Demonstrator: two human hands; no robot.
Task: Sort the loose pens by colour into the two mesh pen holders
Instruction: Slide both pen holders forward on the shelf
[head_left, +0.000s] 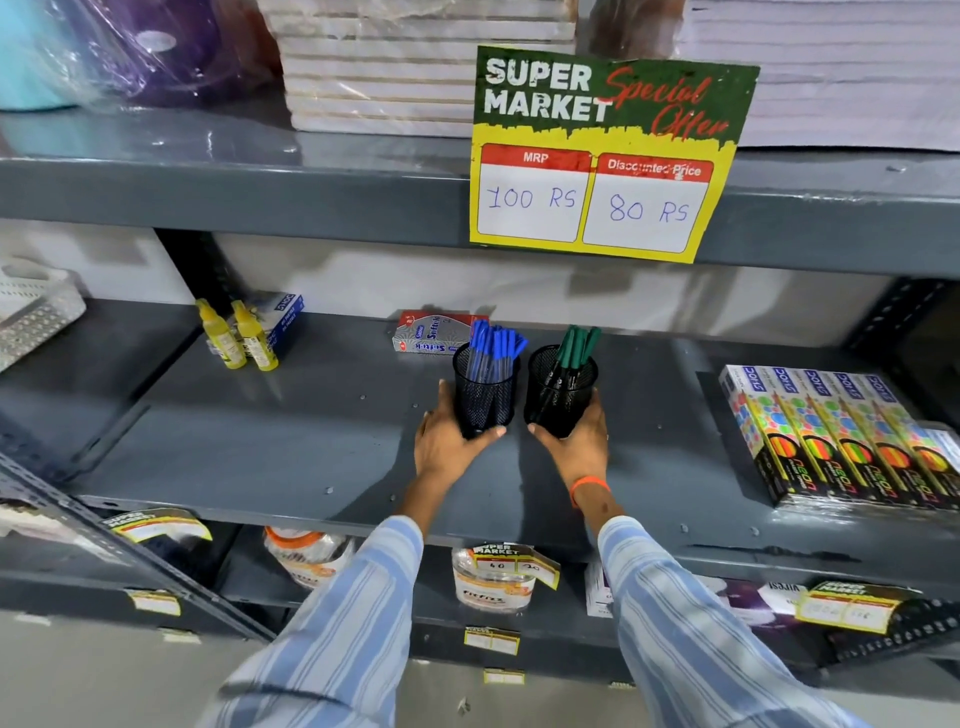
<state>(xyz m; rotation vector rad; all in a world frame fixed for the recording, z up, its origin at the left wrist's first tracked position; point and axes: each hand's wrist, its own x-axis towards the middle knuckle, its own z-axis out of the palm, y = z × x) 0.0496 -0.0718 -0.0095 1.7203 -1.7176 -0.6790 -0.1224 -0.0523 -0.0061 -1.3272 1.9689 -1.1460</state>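
Two black mesh pen holders stand side by side on the grey metal shelf. The left holder carries several blue-capped pens. The right holder carries several green-capped pens. My left hand is wrapped around the base of the left holder, thumb across its front. My right hand grips the base of the right holder in the same way. No loose pens show on the shelf.
Two yellow glue bottles and a blue box stand at the back left. A red and grey box lies behind the holders. Neon pencil boxes fill the right side. A price sign hangs from the shelf above.
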